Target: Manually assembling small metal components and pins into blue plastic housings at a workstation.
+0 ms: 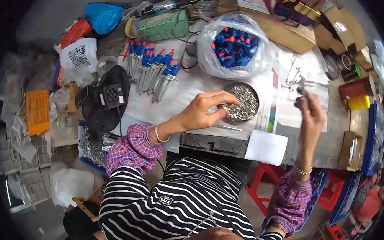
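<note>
Small metal pieces [247, 102] fill the round dark bowl [236, 84] near the front of the surface [335, 138], and here's the left hand [204, 110] right at its near-left rim, thumb and fingers a narrow gap apart. The right hand [312, 114] is up and blurred, something dark at its fingertips; whether it grips that, no telling from here. The pick looks delicate: best to use just the fingertips, lift from the top layer, and keep the wrist off the rim so nothing tips or spills. Now the surroundings! A clear plastic bag [205, 57] of blue, red-tipped parts [235, 46] crowds the bowl's far side. A thin rod [227, 127] lies just in front, easy to nudge, and a white card [266, 148] sits at the front edge. Over left, blue-topped metal rods [153, 72] lie bunched.
</note>
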`<state>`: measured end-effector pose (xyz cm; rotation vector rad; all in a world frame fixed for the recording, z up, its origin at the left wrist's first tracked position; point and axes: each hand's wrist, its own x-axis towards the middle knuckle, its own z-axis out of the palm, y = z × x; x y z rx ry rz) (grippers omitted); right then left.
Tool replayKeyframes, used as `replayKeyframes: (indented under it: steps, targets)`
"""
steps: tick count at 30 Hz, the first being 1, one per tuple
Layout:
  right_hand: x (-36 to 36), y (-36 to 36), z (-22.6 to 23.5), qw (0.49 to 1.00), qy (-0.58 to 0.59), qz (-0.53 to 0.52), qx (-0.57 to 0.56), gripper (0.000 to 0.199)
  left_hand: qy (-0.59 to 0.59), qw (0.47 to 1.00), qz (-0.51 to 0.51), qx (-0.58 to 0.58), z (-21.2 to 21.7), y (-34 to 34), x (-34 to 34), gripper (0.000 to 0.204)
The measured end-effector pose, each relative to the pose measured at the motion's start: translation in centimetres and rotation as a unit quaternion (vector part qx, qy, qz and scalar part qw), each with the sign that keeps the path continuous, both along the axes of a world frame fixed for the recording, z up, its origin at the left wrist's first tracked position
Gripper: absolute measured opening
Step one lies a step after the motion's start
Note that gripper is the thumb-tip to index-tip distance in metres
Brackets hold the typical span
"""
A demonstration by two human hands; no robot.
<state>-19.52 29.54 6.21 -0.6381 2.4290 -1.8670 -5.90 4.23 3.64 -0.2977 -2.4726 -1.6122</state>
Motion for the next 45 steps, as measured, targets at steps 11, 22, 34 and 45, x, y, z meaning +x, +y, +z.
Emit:
replayKeyframes:
  steps: [11,22,34,45]
  targets:
    - [14.2,-0.1,-4.7,0.979,-0.17,0.012,-0.115,0.018,-0.157,0.958,-0.097,0.22,0.5,6.2,0.9,0.038]
    - [17.3,-0.2,-7.6,0.921,-0.344,0.075,-0.167,0.022,-0.261,0.924,-0.041,0.277,-1.6,7.8,1.4,0.021]
    - [17.2,-1.0,-8.1,0.891,-0.369,0.074,-0.253,0.024,-0.283,0.916,-0.027,0.284,-3.0,7.6,1.0,0.019]
    - [17.3,-0.7,-7.9,0.848,-0.44,0.066,-0.289,0.025,-0.282,0.934,-0.042,0.214,-2.2,7.6,1.0,0.026]
